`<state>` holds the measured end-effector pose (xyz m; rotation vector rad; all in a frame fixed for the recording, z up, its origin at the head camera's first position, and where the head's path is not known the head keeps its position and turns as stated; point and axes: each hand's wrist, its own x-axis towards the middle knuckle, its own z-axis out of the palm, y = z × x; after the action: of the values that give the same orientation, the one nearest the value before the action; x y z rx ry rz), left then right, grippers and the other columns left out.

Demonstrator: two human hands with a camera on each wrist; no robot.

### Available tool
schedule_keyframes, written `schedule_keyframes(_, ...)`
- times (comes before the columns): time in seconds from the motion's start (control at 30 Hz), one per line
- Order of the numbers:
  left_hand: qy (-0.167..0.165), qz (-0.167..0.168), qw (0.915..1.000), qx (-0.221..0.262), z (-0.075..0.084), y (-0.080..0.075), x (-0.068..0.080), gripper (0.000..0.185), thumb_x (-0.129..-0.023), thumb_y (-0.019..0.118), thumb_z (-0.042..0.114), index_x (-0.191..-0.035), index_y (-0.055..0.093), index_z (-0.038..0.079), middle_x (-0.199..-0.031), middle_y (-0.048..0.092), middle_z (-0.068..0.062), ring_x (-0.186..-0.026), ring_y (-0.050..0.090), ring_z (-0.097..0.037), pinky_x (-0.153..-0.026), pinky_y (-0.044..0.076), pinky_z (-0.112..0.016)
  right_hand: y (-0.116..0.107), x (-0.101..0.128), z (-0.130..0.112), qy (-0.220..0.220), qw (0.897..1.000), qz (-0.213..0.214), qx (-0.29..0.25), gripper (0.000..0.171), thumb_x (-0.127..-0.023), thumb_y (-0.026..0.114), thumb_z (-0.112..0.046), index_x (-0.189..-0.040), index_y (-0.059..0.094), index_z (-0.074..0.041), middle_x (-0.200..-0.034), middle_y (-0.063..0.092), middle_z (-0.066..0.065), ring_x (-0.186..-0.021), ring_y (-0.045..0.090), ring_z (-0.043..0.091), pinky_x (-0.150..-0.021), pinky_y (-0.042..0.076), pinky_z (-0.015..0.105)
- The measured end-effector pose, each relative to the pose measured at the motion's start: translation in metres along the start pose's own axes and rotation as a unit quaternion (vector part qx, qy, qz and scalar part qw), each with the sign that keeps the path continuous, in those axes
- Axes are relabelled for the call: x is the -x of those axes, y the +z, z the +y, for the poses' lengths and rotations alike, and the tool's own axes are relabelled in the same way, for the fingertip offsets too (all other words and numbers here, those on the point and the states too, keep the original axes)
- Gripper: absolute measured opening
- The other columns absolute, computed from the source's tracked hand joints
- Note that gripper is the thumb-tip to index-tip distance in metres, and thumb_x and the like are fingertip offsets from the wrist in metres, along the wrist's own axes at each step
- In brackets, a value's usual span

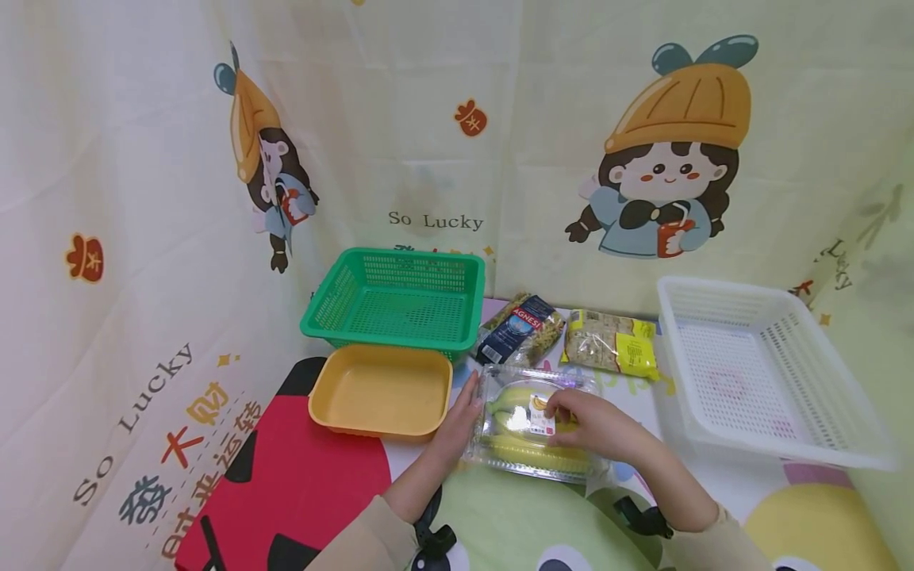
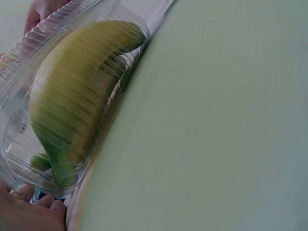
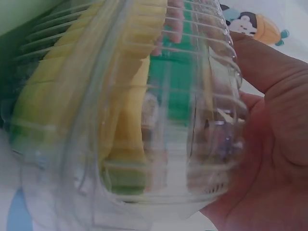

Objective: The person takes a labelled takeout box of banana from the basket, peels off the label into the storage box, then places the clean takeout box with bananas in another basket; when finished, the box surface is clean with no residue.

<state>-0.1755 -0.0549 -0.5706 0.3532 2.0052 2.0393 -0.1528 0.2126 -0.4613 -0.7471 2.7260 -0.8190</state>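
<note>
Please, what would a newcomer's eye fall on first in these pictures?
Probably the clear box of bananas, low near the head view's middle. Next, perhaps, the green basket farther back to its left, and the large cartoon figure printed on the cloth, upper right.

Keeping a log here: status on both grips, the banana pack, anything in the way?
Left grip at left side of banana pack; right grip at its label. Bananas visible inside. Nothing seen blocking; AGNESI bag just behind.
</note>
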Motion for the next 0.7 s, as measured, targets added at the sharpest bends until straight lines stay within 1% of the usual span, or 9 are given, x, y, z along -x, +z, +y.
schedule_keyframes(0.17,0.002,-0.001,1.0000,0.002,0.0016,0.0002,0.0007,0.066,-0.105,0.036,0.048,-0.160,0.008,0.026,-0.167,0.010,0.005,-0.155,0.002,-0.020,-0.125,0.005,-0.048,-0.0017,-0.0022,-0.0028,0.012,1.000,-0.002,0.010,0.025,-0.083,0.078,-0.031,-0.101,0.063,-0.022,-0.081,0.055,-0.009,-0.073,0.048,0.008,-0.064,0.042,0.023)
schedule_keyframes(0.3,-0.004,0.003,1.0000,-0.002,0.0028,0.0002,0.0006,0.066,-0.104,0.037,0.049,-0.160,0.009,0.027,-0.166,0.011,0.008,-0.155,0.004,-0.017,-0.126,0.006,-0.045,-0.0029,-0.0027,-0.0034,0.010,1.000,-0.001,0.021,0.022,-0.084,0.077,-0.032,-0.099,0.063,-0.024,-0.080,0.055,-0.012,-0.071,0.048,0.006,-0.063,0.042,0.023)
schedule_keyframes(0.4,-0.003,0.006,1.0000,-0.007,0.0030,0.0006,0.0006,0.067,-0.104,0.037,0.049,-0.160,0.009,0.028,-0.166,0.011,0.009,-0.154,0.005,-0.016,-0.126,0.007,-0.044,-0.0032,-0.0024,-0.0027,-0.008,0.999,-0.007,0.042,0.017,-0.087,0.075,-0.031,-0.098,0.063,-0.027,-0.079,0.055,-0.016,-0.070,0.048,0.003,-0.063,0.042,0.022)
schedule_keyframes(0.53,0.005,0.002,1.0000,-0.003,0.0019,0.0006,0.0013,0.066,-0.104,0.036,0.048,-0.160,0.009,0.027,-0.167,0.011,0.007,-0.155,0.005,-0.018,-0.126,0.007,-0.046,-0.0041,-0.0021,-0.0020,-0.040,0.997,-0.021,0.064,0.009,-0.090,0.071,-0.027,-0.094,0.064,-0.030,-0.079,0.055,-0.019,-0.071,0.049,0.000,-0.064,0.043,0.021)
schedule_keyframes(0.7,0.005,0.001,1.0000,-0.007,0.0010,0.0002,0.0004,0.064,-0.105,0.036,0.047,-0.160,0.010,0.027,-0.167,0.012,0.007,-0.155,0.005,-0.018,-0.126,0.007,-0.046,-0.0061,-0.0036,-0.0022,-0.059,0.996,-0.035,0.062,0.010,-0.092,0.068,-0.020,-0.088,0.062,-0.028,-0.079,0.054,-0.019,-0.071,0.048,0.000,-0.063,0.043,0.021)
